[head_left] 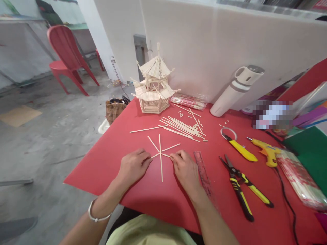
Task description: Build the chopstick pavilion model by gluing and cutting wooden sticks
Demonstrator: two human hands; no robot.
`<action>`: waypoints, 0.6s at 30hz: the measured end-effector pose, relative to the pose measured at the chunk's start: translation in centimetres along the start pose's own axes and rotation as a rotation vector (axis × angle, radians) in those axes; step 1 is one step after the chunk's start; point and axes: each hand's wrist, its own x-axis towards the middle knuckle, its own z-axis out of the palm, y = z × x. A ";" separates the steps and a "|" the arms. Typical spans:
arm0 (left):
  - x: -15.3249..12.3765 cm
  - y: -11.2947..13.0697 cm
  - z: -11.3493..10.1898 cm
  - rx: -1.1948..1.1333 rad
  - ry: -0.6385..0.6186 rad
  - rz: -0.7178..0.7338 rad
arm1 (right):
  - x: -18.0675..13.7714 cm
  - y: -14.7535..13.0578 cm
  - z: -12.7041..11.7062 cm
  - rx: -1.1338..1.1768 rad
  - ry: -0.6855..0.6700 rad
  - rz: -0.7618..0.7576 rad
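Thin wooden sticks (161,170) lie crossed in a star shape on the red tabletop (107,170). One long stick points toward me, and shorter arms spread out from near its middle. My left hand (134,165) is closed, its thumb and fingertips pinching the outer end of the lower left arm. On the opposite side, my right hand (184,167) pinches the end of the lower right arm. Just beyond the star is a loose pile of sticks (178,127). A clear ruler (202,172) lies beside my right hand.
A pagoda model made of sticks (153,88) stands at the back, near packaged sticks (189,101) and a white thermos (235,92). On the right are yellow-black pruning shears (240,183), a yellow-handled cutter (241,149), a corded glue gun (267,149) and another stick packet (301,178).
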 end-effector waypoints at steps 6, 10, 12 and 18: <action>0.1 0.0 0.2 0.001 0.009 0.017 | 0.2 -0.3 -0.3 0.026 0.008 0.004; 0.2 0.0 0.3 0.003 0.006 0.025 | 0.4 -0.5 -0.3 0.009 0.008 -0.011; 0.2 0.1 0.2 0.005 -0.001 0.021 | 0.4 -0.5 -0.2 0.006 0.003 -0.014; 0.3 0.3 0.1 0.006 -0.013 0.005 | 0.4 -0.5 -0.2 0.008 -0.002 -0.010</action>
